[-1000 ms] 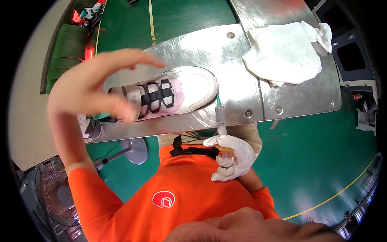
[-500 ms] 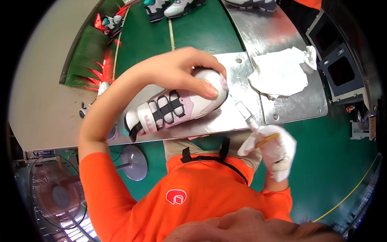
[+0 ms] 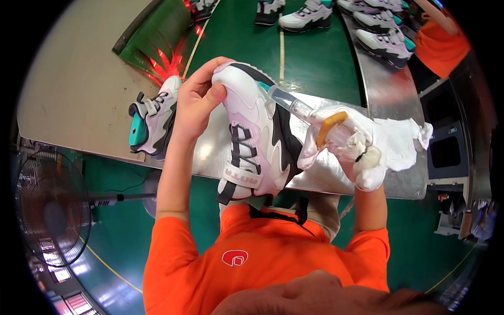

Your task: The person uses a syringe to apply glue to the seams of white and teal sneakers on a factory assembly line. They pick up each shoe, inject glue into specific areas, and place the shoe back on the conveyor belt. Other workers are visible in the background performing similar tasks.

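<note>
A white, lilac and black sneaker [image 3: 247, 115] is tilted up over the metal bench edge, its toe pointing away from me. My bare left hand [image 3: 202, 97] grips it by the toe, thumb on top and fingers round the far side. In a white glove, my right hand [image 3: 346, 144] is closed round a clear syringe [image 3: 290, 101] with a teal tip. That tip meets the side of the toe near the sole edge. A tan band [image 3: 331, 126] shows at the gloved fingers.
Another sneaker [image 3: 157, 121] with a teal insert stands at the left on the bench. A white cloth [image 3: 404, 142] lies to the right. More sneakers [image 3: 307, 16] sit on the green belt [image 3: 315, 58] and the right metal ledge, near another person's orange sleeve [image 3: 443, 50]. A fan [image 3: 55, 215] stands lower left.
The sneaker has turned from lying sideways to toe-up, its side and sole edge now showing. My right hand has brought the syringe up and left to the toe.
</note>
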A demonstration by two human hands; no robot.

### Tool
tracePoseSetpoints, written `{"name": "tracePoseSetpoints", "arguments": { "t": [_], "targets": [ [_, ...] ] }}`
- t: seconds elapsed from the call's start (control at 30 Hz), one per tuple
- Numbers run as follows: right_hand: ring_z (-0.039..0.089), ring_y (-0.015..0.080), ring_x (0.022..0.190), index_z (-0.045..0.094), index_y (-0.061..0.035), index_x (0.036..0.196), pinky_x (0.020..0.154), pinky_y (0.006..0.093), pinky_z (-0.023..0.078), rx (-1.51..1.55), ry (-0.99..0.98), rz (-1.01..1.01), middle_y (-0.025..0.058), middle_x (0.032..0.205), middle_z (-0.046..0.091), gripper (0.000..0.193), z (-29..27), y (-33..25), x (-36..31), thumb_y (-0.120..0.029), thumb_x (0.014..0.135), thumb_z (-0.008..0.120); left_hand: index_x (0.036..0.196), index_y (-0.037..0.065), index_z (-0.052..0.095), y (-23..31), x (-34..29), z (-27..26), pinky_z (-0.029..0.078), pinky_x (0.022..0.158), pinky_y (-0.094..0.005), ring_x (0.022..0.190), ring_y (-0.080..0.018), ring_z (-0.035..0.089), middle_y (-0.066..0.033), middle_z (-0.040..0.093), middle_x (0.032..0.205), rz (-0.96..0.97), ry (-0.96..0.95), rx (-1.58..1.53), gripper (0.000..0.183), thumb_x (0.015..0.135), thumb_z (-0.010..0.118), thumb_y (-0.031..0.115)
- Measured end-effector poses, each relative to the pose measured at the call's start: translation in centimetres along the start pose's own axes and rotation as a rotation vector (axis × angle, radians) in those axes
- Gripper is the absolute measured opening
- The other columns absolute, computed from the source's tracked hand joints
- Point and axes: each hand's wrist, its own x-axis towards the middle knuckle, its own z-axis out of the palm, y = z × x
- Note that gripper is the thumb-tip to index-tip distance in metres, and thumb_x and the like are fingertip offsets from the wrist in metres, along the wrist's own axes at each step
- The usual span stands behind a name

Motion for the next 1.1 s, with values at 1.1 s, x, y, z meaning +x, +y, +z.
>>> {"name": "tracePoseSetpoints", "arguments": {
  "t": [1.1],
  "targets": [
    [0.057,0.0247,0.113,0.039,-0.0026,0.132,0.099,0.0389,0.05,-0.485,0.746,-0.128,0.0122,0.119,0.052,0.074,1.1,8.1,-13.1,0.008,0.068,0.074,0.136,-0.012,0.03,0.5,-4.3,8.8,0.053,0.074,-0.0459,0.083,-0.047,0.065,-0.0284,0.066,0.088,-0.314,-0.366,1.056,0.095,0.079,0.072,0.051]
  ]
}}
